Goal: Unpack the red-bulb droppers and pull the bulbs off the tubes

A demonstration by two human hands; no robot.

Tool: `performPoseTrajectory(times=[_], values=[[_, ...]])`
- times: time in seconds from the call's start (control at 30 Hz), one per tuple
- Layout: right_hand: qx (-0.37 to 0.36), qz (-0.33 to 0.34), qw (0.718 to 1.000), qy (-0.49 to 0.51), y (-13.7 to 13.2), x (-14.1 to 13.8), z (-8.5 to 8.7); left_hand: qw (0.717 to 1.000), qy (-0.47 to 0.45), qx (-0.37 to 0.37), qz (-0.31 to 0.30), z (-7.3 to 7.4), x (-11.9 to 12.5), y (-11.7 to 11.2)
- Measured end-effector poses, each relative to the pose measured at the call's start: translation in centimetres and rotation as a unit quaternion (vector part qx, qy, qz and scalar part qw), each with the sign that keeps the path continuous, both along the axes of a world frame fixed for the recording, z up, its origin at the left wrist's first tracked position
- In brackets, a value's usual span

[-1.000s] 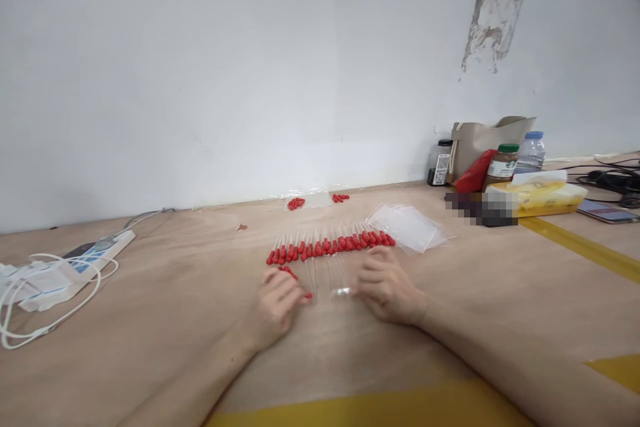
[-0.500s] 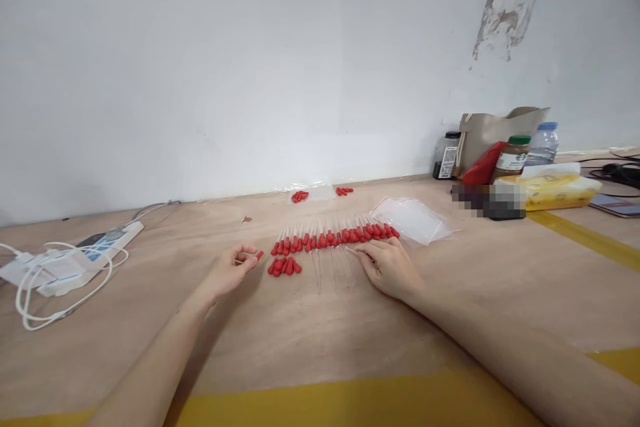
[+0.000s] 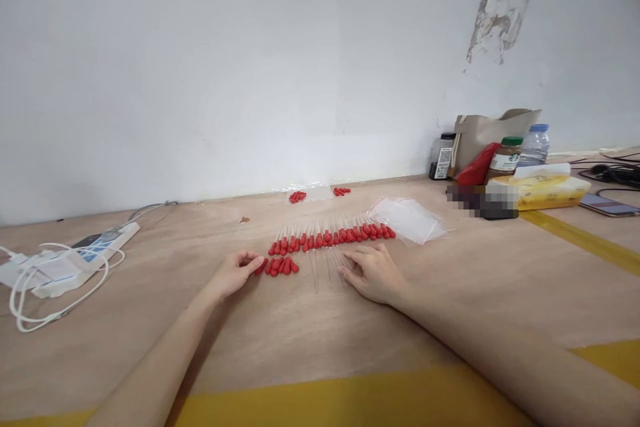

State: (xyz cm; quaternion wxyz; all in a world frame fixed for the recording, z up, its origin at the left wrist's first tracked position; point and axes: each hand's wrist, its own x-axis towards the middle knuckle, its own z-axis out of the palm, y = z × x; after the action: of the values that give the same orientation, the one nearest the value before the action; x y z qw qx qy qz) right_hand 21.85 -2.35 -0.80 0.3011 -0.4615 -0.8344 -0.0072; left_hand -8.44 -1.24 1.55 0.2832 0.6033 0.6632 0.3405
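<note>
Head view: left hand [image 3: 233,273] pinches red bulb [image 3: 261,266] between thumb and fingers, beside loose bulbs [image 3: 281,267] on table [image 3: 280,340]. Right hand [image 3: 373,273] rests at clear tubes [image 3: 314,273] in front of red-bulbed droppers [image 3: 343,236]; cannot tell whether it grips one. Bulb likely light, soft, best pinched at sides; tubes likely slick, stiff, possibly fragile, best held lightly near end.

Loose red bulbs [image 3: 287,266] lie clustered beside slender clear tubes [image 3: 315,273].
</note>
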Motion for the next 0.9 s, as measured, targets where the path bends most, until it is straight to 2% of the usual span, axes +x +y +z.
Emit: performPoseTrajectory(times=[0.23,0.37,0.5,0.6,0.67,0.73,0.8,0.9], values=[[-0.077,0.033,0.992,0.095,0.3,0.0,-0.2,0.999,-0.04,-0.006,0.009,-0.4,0.1,0.3],[-0.161,0.039,0.968,0.19,0.5,-0.1,-0.4,0.998,-0.063,-0.003,-0.009,-0.7,0.0,0.5],[-0.235,0.064,0.94,0.24,0.6,0.0,-0.4,0.998,-0.059,0.007,-0.02,-1.1,-0.3,0.8],[-0.246,0.084,0.932,0.251,0.7,0.3,-0.6,0.999,0.001,0.036,-0.002,-1.0,-0.4,0.7],[-0.243,0.092,0.933,0.249,0.7,0.5,-0.8,0.994,0.082,0.07,0.025,-0.4,0.1,0.5],[-0.242,0.102,0.934,0.243,0.6,0.5,-1.0,0.979,0.166,0.117,0.028,0.4,1.2,0.3],[-0.241,0.116,0.934,0.238,0.4,0.4,-1.1,0.959,0.227,0.168,-0.02,1.4,3.0,0.4],[-0.242,0.142,0.93,0.237,0.0,0.2,-0.9,0.921,0.294,0.22,-0.128,2.2,6.0,1.3]])
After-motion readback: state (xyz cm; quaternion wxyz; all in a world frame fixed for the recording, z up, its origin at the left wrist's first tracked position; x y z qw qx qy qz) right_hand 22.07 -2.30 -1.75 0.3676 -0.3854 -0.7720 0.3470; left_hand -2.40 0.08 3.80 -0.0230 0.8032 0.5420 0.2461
